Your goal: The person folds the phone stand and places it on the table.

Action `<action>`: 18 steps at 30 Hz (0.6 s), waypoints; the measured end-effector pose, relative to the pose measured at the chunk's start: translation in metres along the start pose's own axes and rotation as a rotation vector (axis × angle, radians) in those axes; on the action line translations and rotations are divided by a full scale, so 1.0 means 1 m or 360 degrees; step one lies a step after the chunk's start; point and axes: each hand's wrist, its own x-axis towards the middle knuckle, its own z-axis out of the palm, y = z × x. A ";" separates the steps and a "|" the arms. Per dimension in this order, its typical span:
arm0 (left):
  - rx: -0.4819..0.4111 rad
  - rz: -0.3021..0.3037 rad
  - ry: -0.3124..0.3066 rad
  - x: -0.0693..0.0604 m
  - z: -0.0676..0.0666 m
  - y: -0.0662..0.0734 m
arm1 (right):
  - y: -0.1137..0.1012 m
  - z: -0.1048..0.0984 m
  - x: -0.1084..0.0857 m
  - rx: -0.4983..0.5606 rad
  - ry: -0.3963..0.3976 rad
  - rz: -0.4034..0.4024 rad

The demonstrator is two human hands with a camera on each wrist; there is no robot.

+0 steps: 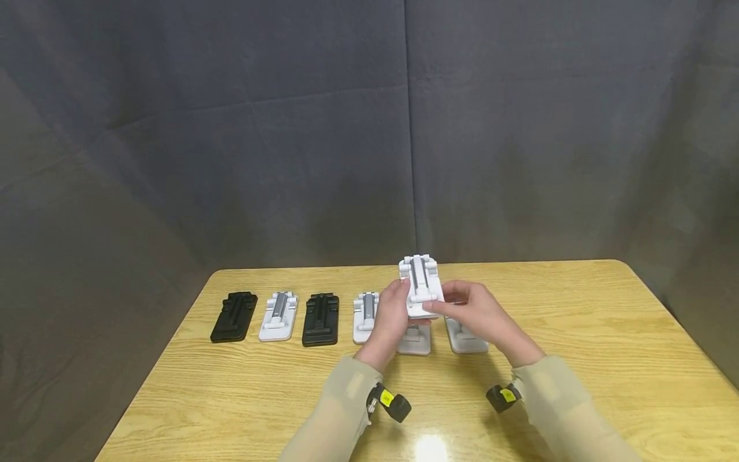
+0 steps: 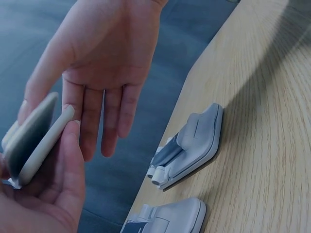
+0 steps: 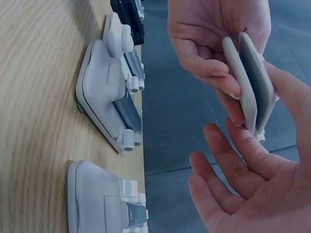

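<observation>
Above the table, a white folding phone stand is held between both hands. Its two plates stand slightly apart along one edge, and a dark grey face shows between them. The left hand grips the stand from the left with fingers curled round its side and underside. On the other side, the thumb of the right hand presses the stand's outer face. In the right wrist view the other right fingers are extended and spread below the stand; the index fingertip's contact is unclear.
Under the hands lie two white stands, partly covered. To their left, a row holds a white stand, a black stand, another white stand and a black stand. A dark curtain hangs behind the wooden table.
</observation>
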 end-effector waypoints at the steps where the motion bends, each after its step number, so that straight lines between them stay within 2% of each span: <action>1: 0.0003 -0.0003 -0.0001 0.000 0.000 0.000 | 0.001 0.000 0.000 -0.0001 0.0000 -0.0003; 8: 0.0035 0.0024 0.0005 -0.001 -0.001 -0.002 | 0.004 0.004 0.000 0.0009 -0.0017 -0.0019; 18: 0.0058 0.0003 0.0002 -0.003 -0.001 -0.001 | 0.006 0.004 0.001 0.0010 -0.0001 -0.0036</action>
